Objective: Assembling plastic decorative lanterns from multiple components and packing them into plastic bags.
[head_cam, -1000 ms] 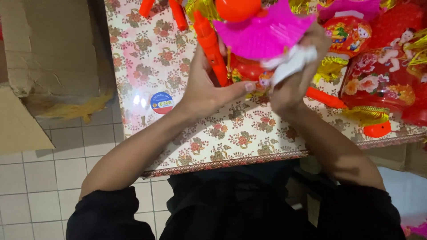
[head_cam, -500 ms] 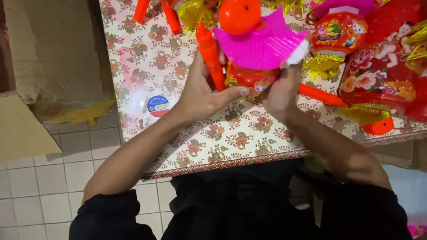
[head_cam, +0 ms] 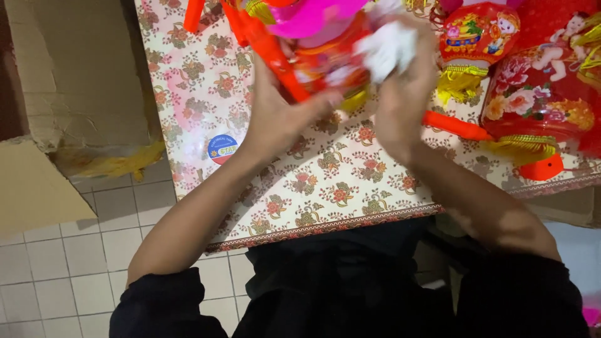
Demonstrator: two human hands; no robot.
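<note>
A red toy lantern [head_cam: 325, 59] with a pink top [head_cam: 313, 15] and an orange stick handle [head_cam: 266, 47] is held up over the flowered table [head_cam: 325, 181]. My left hand [head_cam: 275, 116] grips its underside. My right hand [head_cam: 397, 100] presses a white cloth [head_cam: 388, 47] against the lantern's right side. The image is blurred there.
Several red lanterns with yellow tassels [head_cam: 538, 94] lie on the table's right side, with orange sticks [head_cam: 454, 127] among them. A round blue sticker [head_cam: 222, 149] is stuck at the table's left. Cardboard boxes [head_cam: 75, 75] stand on the white tiled floor [head_cam: 62, 269] to the left.
The lantern and both hands have shifted toward the top of the view. The white cloth has slid along the lantern's right side.
</note>
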